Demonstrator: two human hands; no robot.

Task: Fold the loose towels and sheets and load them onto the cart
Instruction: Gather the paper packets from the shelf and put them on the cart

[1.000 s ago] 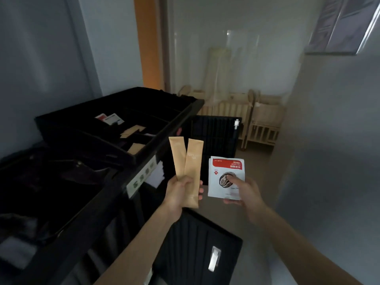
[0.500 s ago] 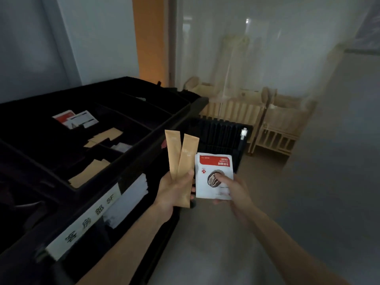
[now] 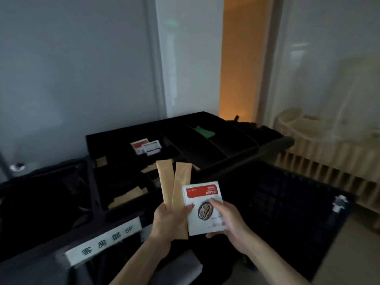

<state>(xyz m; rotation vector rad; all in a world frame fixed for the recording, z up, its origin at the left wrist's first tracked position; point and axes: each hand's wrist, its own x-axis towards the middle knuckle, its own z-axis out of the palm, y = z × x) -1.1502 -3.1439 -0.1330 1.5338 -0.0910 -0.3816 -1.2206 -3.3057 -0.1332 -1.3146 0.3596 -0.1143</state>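
Left hand (image 3: 171,220): two tan sachets (image 3: 174,187) gripped | right hand (image 3: 228,221): white-and-red coffee packet (image 3: 203,208) pinched | cart (image 3: 205,149): directly ahead, tray compartments stocked with packets | towels, sheets: none seen | folding and loading judged not yet begun.

Low in the middle of the frame my left hand (image 3: 171,220) grips two tan sachets (image 3: 174,189) fanned upward; my right hand (image 3: 228,220) pinches a white coffee packet (image 3: 202,208) touching them. Behind, centre-left, sits the black cart (image 3: 185,145) — its tray holds small packets (image 3: 146,146).
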